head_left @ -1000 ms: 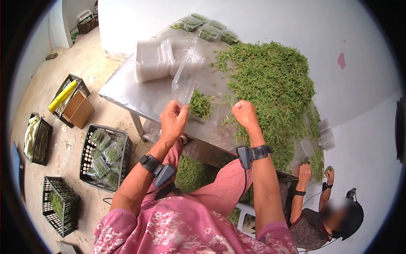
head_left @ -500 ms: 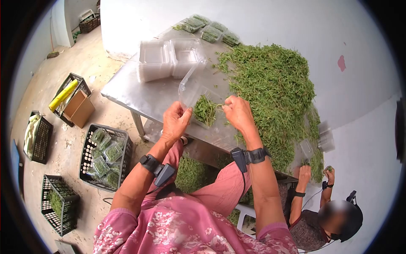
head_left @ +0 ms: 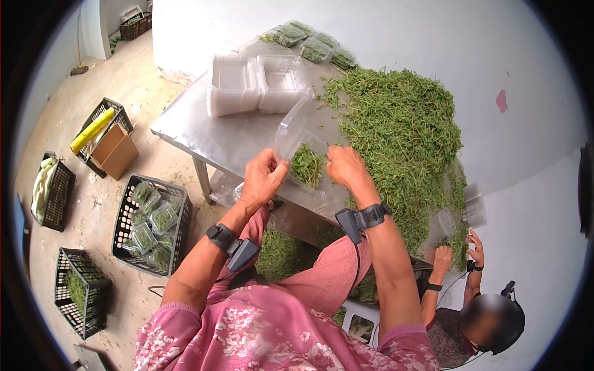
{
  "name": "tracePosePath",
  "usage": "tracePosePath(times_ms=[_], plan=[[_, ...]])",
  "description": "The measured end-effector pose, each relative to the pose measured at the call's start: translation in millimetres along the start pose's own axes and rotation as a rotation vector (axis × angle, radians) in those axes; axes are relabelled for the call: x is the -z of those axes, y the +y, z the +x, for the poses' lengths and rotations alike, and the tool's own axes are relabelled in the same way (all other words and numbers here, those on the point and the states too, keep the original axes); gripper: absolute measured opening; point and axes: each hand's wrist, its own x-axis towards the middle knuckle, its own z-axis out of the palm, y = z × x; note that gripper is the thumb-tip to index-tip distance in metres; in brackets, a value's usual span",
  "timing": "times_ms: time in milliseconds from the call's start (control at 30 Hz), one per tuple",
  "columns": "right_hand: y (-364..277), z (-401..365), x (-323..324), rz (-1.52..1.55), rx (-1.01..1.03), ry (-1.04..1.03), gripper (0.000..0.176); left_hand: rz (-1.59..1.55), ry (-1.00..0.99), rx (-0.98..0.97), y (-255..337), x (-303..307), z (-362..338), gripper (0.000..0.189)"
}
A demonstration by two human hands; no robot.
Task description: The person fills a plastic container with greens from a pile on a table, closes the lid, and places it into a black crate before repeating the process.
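An open clear plastic clamshell container [head_left: 317, 144] lies on the metal table in front of me, with a small bunch of leafy green stems [head_left: 305, 165] inside. At its left edge, my left hand [head_left: 266, 178] is closed, thumb and fingertips pinching the container's rim. My right hand [head_left: 348, 166] is closed just right of the greens, close to the container's other side. Whatever sits between those fingertips is too small to make out. Right beside that hand spreads a large heap of cut greens [head_left: 402, 130].
Stacked empty clamshells [head_left: 234, 86] stand farther back on the metal table [head_left: 185, 127]; filled packs [head_left: 317, 49] lie at its far edge. Crates are on the floor at left, one crate [head_left: 179, 232] holding filled packs. A co-worker [head_left: 451, 334] works at the right end.
My right hand has shifted slightly; the pale stem that stretched from its fingers toward the container no longer shows. The co-worker's far hand has opened and lifted. The view has moved slightly.
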Motion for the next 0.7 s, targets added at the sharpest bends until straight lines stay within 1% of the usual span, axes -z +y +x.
tracePosePath(times_ms=[133,200,333,433,533,633,700], plan=[[0.8,-0.2,14.6,-0.023,-0.027,0.026,0.022,0.022,0.0,-0.013,-7.7,-0.6,2.2,0.015],[9.7,1.3,18.5,-0.006,-0.028,0.101,0.018,0.028,0.006,-0.004,-6.5,-0.6,1.5,0.015],[4.8,-8.2,28.6,0.094,0.011,0.306,0.016,0.023,0.018,0.005,-1.8,-1.3,0.8,0.015],[-0.8,-12.9,29.5,0.175,0.138,0.129,0.017,0.015,0.013,-0.002,-2.6,-1.7,0.6,0.016],[-10.5,-19.3,14.3,0.233,0.356,0.355,0.013,0.014,0.022,-0.011,-4.0,-1.3,1.6,0.017],[-30.6,-23.5,5.0,0.358,0.455,0.246,0.008,0.02,0.026,-0.021,-3.8,-1.4,1.3,0.017],[-29.0,-20.9,-1.4,0.288,0.471,0.142,0.005,0.028,0.026,-0.023,-2.9,-1.6,1.2,0.017]])
